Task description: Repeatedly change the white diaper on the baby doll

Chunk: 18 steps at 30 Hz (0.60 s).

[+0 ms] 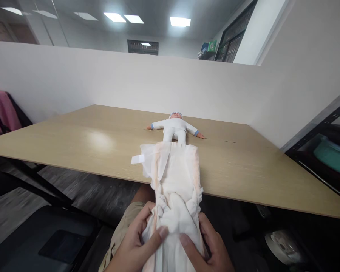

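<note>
An unfolded white diaper point(177, 173) with peach-coloured edges and ruffled sides stretches from my lap up over the table's front edge. My left hand point(143, 238) grips its left side, thumb pressed on the padding. On the opposite side my right hand point(206, 245) holds it the same way, thumb on top and fingers underneath. A white fastening tab point(137, 159) sticks out at the diaper's upper left. Just beyond the far end, a baby doll point(174, 126) in white clothes with blue cuffs lies on its back, arms spread; its feet are hidden by the diaper.
The wooden table point(73, 139) reaches back to a white half wall point(116, 79) with glass above. A black chair point(39, 238) carrying a dark flat object stands at lower left. Metal shelving point(314, 132) is at right, and a pink cloth point(5, 105) hangs at far left.
</note>
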{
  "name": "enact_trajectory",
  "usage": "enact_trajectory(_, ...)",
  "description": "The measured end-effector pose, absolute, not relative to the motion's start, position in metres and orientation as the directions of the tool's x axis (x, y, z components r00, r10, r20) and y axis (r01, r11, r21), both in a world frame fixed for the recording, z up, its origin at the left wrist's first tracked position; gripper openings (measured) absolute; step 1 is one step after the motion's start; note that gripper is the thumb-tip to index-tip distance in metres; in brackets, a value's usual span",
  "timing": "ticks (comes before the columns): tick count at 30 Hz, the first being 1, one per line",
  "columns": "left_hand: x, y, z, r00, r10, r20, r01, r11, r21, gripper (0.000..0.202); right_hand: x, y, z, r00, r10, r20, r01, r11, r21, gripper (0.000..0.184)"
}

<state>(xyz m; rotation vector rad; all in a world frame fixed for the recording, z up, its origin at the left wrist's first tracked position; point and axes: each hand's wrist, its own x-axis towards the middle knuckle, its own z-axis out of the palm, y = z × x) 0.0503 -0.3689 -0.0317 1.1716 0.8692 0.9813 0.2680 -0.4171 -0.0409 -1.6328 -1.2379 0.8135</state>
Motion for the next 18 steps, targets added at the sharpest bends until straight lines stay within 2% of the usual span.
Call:
enact_trajectory(4, 0.050, -0.341, -0.060, 0.303, 0.947, -0.102, -0.167, 0.158, 0.973, 0.043, 0.260, -0.387, -0.048, 0.160, 0.986, 0.049, 0.409, -0.021, -0.912, 0.053)
enact_trajectory(12, 0.057, -0.332, -0.101, 0.337, 0.921, -0.194, -0.240, 0.283, 0.928, 0.044, 0.270, -0.373, -0.080, 0.029, 1.000, 0.011, 0.479, -0.004, -0.878, 0.043)
enact_trajectory(14, 0.058, -0.332, -0.103, 0.333, 0.921, -0.205, -0.232, 0.291, 0.928, 0.045, 0.276, -0.373, -0.085, 0.092, 0.992, 0.082, 0.548, 0.019, -0.837, 0.042)
enact_trajectory(18, 0.060, -0.333, -0.105, 0.346, 0.914, -0.211, -0.230, 0.301, 0.925, 0.048, 0.286, -0.362, -0.078, 0.229, 0.895, 0.382, 0.711, 0.115, -0.694, 0.041)
